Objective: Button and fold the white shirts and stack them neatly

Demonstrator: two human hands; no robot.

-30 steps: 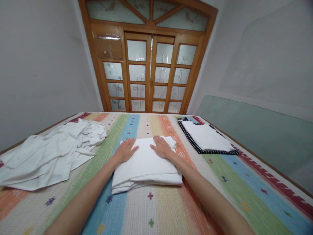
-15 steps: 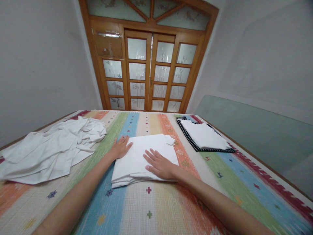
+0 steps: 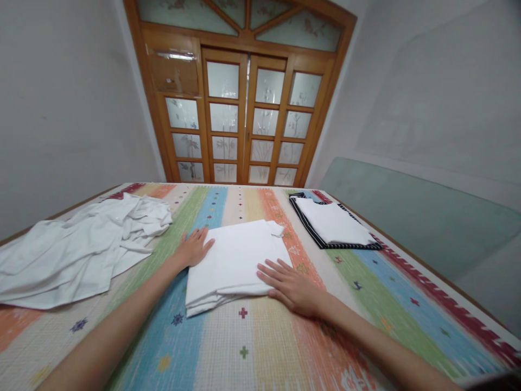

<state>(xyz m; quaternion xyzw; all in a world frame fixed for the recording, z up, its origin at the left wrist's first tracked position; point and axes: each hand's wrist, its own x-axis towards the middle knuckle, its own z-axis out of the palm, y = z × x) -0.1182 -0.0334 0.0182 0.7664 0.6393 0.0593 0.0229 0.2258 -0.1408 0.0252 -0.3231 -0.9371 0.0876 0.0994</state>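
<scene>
A folded white garment (image 3: 240, 255) lies flat in front of me, its layered edge toward me and a small crumpled bit sticking out at its far right corner. My left hand (image 3: 193, 247) rests at its left edge, fingers stretched out and thumb on the cloth. On its near right corner lies my right hand (image 3: 290, 288), flat, with fingers spread over the fabric. Neither hand grips anything.
A loose heap of white cloth (image 3: 85, 244) spreads at the left. At the far right is a folded white garment (image 3: 331, 220) on a black-and-white striped one (image 3: 350, 247). A striped, colourful cover (image 3: 220, 353) lies beneath everything. Wooden glazed doors (image 3: 244, 119) stand beyond.
My right hand has slid right and toward me, from the middle of the folded garment to its near right corner. My left hand stays at the left edge. The view has shifted slightly.
</scene>
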